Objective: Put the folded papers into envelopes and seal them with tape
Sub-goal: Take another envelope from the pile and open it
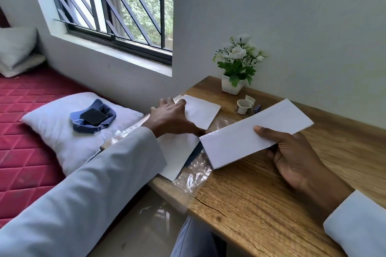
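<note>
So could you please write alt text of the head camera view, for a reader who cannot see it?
A person at a wooden desk holds a long white envelope in the right hand, while the left hand reaches onto white papers near the desk's left edge. A tape roll and a potted white flower stand by the wall.

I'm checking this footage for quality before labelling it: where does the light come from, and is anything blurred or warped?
Head view: daylight enters through the window at upper left; the left hand over the papers is slightly motion-blurred; the envelope in the right hand is sharp; wide-angle distortion bends the table edges and the wall.
</note>
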Motion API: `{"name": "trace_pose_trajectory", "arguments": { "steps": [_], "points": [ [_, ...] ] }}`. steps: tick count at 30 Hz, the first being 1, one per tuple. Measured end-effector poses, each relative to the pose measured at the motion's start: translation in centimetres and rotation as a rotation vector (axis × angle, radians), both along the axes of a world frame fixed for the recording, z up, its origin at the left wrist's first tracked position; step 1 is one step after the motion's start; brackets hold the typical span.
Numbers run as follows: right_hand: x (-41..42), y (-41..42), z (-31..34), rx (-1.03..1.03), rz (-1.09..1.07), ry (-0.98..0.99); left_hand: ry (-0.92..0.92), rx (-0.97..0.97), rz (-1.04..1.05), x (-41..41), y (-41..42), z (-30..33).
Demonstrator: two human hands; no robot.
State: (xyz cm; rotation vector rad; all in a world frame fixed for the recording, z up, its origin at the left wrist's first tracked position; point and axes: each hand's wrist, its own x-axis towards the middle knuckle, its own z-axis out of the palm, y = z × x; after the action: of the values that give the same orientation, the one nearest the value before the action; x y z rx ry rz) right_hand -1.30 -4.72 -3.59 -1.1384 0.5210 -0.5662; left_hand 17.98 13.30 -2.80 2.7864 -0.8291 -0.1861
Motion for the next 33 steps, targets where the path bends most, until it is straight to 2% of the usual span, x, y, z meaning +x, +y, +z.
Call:
{"name": "trace_pose_trajectory", "arguments": {
  "steps": [4, 6, 9, 15, 19, 22, 27, 33],
  "points": [
    [-0.7, -0.6, -0.1, -0.01, -0.024, 0.016, 0.044, -0.236, -0.003, -0.2, -0.4, 0.4],
    [-1.1, -0.9, 0.0, 0.0, -0.041, 0.022, 0.09, -0.415, 0.015, 0.1, -0.4, 1.0],
    [-2.2, -1.6, 0.5, 0.011, -0.085, 0.016, 0.388, -0.724, 0.003, 0.0, -0.7, 2.5],
    [-5.9, -4.1, 2.4, -0.006, -0.181, -0.094, 0.556, -0.763, -0.305, -1.7, -2.8, 5.7],
    [-9.2, -6.6, 3.5, -0.028, -0.261, -0.144, 0.639, -0.753, -0.385, -3.8, -6.1, 6.2],
    [-11.2, -7.7, 3.3, -0.01, -0.309, -0.102, 0.71, -0.833, -0.345, -5.9, -9.0, 6.2],
    [-13.4, -8.4, 2.3, 0.049, -0.31, 0.083, 0.643, -0.936, -0.212, -8.5, -14.0, 5.7],
    [-14.9, -8.7, 0.8, -0.013, -0.247, 0.301, 0.79, -1.064, -0.083, -9.6, -17.9, 4.7]
  ]
}}
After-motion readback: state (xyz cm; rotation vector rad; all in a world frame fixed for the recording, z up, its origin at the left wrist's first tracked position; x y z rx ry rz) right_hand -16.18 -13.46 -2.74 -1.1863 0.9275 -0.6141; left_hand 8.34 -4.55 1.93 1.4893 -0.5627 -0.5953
